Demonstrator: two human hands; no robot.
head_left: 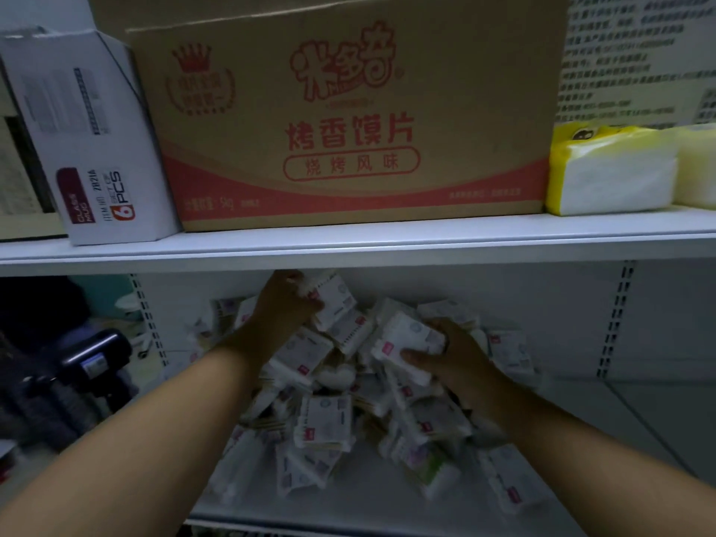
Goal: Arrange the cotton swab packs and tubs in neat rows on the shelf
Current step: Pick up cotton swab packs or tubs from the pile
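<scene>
A loose heap of several white cotton swab packs (329, 420) covers the middle of the lower white shelf (581, 420). My left hand (281, 304) reaches to the back of the heap and grips a raised pack (337, 300) just under the upper shelf. My right hand (449, 354) holds another pack (407, 339) at the right side of the heap, thumb across its front. No tubs can be made out in the dim light.
The upper shelf (348, 246) carries a large printed cardboard box (348, 122), a white box (85, 141) at left and yellow tissue packs (612, 168) at right. A dark device (93, 354) sits left of the shelf upright. Bare shelf lies at right.
</scene>
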